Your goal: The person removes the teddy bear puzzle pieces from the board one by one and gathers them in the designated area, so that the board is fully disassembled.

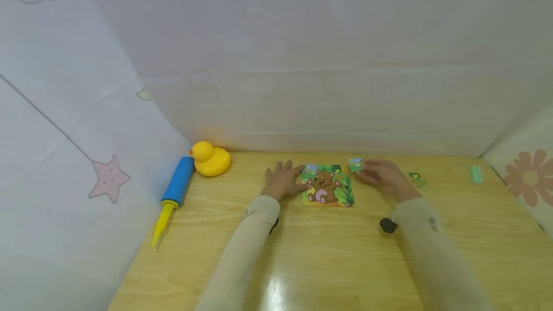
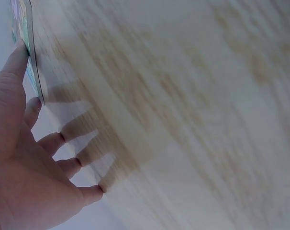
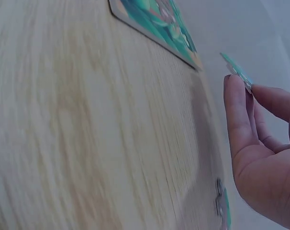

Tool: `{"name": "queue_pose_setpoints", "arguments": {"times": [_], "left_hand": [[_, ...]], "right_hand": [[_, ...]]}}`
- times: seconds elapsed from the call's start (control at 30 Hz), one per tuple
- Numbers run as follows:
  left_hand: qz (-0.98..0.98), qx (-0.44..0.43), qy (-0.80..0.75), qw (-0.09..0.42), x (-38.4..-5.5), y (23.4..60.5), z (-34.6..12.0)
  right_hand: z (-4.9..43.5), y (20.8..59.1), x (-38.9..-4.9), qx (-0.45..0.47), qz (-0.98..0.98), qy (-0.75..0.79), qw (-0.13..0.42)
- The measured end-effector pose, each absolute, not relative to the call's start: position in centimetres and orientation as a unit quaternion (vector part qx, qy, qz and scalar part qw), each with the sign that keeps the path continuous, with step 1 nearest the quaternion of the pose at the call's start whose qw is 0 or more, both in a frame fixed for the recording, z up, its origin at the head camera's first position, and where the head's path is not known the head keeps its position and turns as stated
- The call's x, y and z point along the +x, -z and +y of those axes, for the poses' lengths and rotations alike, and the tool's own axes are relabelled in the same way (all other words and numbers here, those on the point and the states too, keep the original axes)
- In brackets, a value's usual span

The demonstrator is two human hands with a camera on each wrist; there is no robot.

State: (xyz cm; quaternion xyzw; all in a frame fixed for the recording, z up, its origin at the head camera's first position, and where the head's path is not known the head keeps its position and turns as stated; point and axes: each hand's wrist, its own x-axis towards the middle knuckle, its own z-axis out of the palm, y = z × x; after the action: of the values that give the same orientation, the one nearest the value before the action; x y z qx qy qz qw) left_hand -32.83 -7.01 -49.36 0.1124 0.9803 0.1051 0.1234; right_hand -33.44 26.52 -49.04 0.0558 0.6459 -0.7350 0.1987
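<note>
A square bear puzzle [image 1: 323, 191] lies on the wooden table, a brown bear among green leaves. My left hand [image 1: 282, 180] rests at its left side with fingers spread; in the left wrist view the thumb [image 2: 19, 60] touches the puzzle's edge and the other fingertips stand on the wood. To the right of the puzzle, my right hand [image 1: 384, 176] pinches a small puzzle piece [image 1: 356, 164] between thumb and fingers. The right wrist view shows that piece [image 3: 237, 72] held up above the table, seen almost edge-on. Another loose puzzle piece [image 1: 417, 180] lies right of this hand.
At the table's left stand a yellow rubber duck [image 1: 210, 159] and a blue hand pump [image 1: 178, 181] with a yellow nozzle. A small mint-green item [image 1: 476, 174] lies far right. A pale cloth wall [image 1: 302, 109] closes off the back edge.
</note>
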Motion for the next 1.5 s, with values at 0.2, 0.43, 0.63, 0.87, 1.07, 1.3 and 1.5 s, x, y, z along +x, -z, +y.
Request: {"name": "queue_pose_setpoints", "arguments": {"times": [0.2, 0.43, 0.63, 0.87, 1.07, 1.3, 1.5], "left_hand": [[0.979, 0.113, -0.109, 0.127, -32.7, 49.6, -7.1], [0.980, 0.113, -0.111, 0.124, -32.7, 49.3, -7.0], [0.981, 0.115, -0.100, 0.121, -32.7, 49.0, -7.0], [0.981, 0.113, -0.100, 0.125, -32.7, 49.0, -7.0], [0.981, 0.114, -0.099, 0.122, -32.9, 49.3, -6.9], [0.981, 0.114, -0.095, 0.123, -32.8, 49.4, -6.8], [0.982, 0.116, -0.086, 0.120, -32.9, 49.5, -6.9]], "right_hand": [[28.8, 48.8, -32.7, 0.070, 0.624, 0.752, 0.202], [30.5, 48.4, -32.5, 0.066, 0.647, 0.735, 0.192], [31.2, 48.6, -32.4, 0.065, 0.669, 0.714, 0.195], [30.9, 48.6, -32.0, 0.059, 0.726, 0.653, 0.206], [30.6, 48.4, -31.7, 0.058, 0.756, 0.619, 0.207], [30.8, 48.4, -31.7, 0.056, 0.761, 0.613, 0.206], [30.8, 48.2, -31.6, 0.059, 0.754, 0.621, 0.205]]}}
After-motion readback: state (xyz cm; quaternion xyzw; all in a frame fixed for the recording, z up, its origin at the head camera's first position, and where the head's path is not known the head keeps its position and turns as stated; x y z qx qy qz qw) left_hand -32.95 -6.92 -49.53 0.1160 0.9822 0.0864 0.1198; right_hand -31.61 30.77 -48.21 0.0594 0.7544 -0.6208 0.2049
